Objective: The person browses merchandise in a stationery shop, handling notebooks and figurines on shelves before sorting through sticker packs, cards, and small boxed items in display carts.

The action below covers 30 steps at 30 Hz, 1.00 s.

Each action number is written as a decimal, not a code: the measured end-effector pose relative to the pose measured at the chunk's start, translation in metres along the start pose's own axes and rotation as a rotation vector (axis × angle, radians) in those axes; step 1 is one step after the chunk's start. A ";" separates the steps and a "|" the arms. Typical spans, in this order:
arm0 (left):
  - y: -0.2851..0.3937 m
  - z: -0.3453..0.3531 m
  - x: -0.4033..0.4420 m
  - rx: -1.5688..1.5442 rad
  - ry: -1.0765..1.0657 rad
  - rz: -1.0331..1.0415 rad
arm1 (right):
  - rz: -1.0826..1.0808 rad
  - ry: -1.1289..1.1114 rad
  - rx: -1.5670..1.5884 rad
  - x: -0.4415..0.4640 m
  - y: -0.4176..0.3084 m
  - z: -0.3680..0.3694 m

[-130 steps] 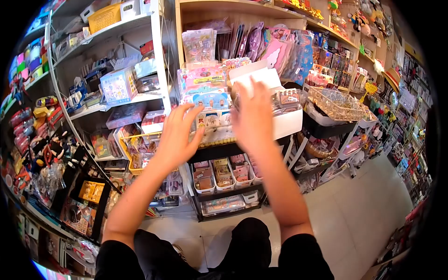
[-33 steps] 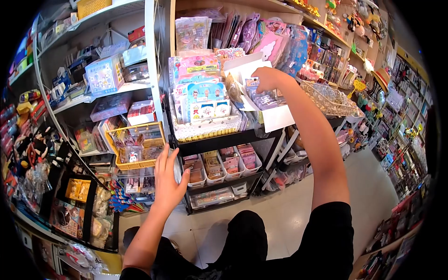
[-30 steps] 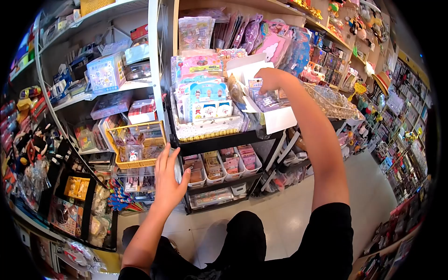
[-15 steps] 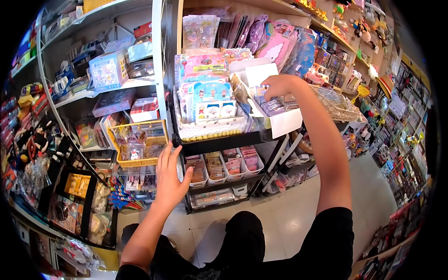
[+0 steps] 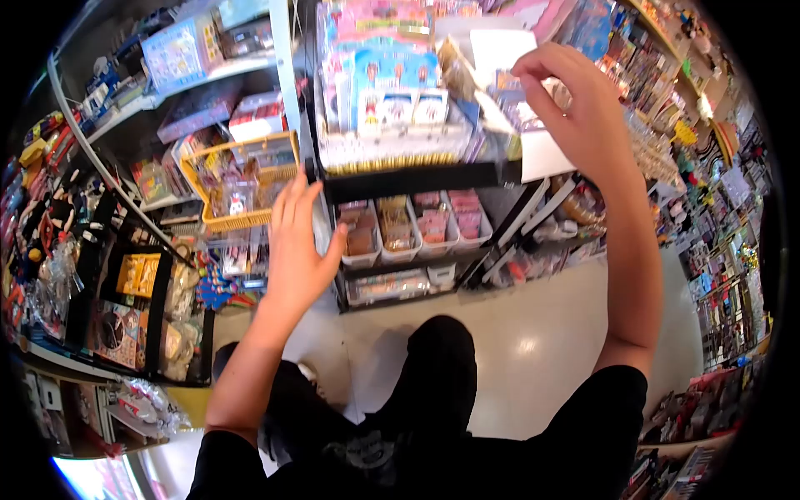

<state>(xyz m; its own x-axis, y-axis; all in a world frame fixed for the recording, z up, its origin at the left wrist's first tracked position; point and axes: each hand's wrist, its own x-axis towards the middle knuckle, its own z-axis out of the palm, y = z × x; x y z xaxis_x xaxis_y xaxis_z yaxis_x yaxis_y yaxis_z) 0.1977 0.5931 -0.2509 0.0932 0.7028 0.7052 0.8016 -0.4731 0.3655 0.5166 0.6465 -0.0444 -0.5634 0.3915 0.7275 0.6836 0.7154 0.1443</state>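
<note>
My left hand [image 5: 302, 242] is open with its fingers spread, beside the right edge of a yellow wire basket [image 5: 242, 223] of small packets. Thumb and fingers of my right hand [image 5: 571, 104] curl toward each other above an open white box [image 5: 546, 157] of small packaged items; whether a thing sits between the fingertips is too blurred to tell. Left of that box, a white lace-trimmed basket [image 5: 392, 152] holds upright sticker packs, with a blue one [image 5: 396, 71] at the front.
Below the black cart shelf [image 5: 417, 182] stand several white bins [image 5: 398, 250] of small packets. White shelves with boxed goods [image 5: 179, 52] rise at the left. A black rack with a yellow tray [image 5: 139, 275] is at the lower left. My knee [image 5: 442, 342] is near the cart.
The view has tilted down, so the shelves and cart sit higher. My right hand has lifted from among the box's items, its fingers now curled above them. My left hand remains spread by the yellow basket.
</note>
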 end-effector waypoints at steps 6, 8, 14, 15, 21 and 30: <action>-0.003 0.004 -0.002 -0.077 0.017 -0.075 | -0.225 -0.582 0.264 -0.106 -0.076 0.059; -0.010 0.016 -0.006 -0.151 0.035 -0.139 | -0.218 -0.786 0.320 -0.154 -0.084 0.102; -0.032 0.038 -0.010 0.158 -0.200 -0.414 | -0.170 -1.261 0.489 -0.220 -0.085 0.198; -0.035 0.041 -0.010 0.165 -0.208 -0.427 | -0.155 -1.210 0.532 -0.225 -0.089 0.212; -0.056 0.055 -0.009 0.268 -0.326 -0.383 | -0.015 -1.113 0.713 -0.231 -0.111 0.272; -0.066 0.063 -0.020 0.212 -0.278 -0.298 | 0.326 -1.027 0.972 -0.247 -0.198 0.306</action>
<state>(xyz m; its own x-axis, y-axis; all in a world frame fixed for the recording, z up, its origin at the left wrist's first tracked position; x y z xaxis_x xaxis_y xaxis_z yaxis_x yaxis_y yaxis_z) 0.1796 0.6439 -0.3274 -0.0277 0.9213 0.3878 0.9179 -0.1302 0.3749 0.3789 0.5849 -0.4581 -0.8106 0.5453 -0.2136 0.4999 0.4541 -0.7375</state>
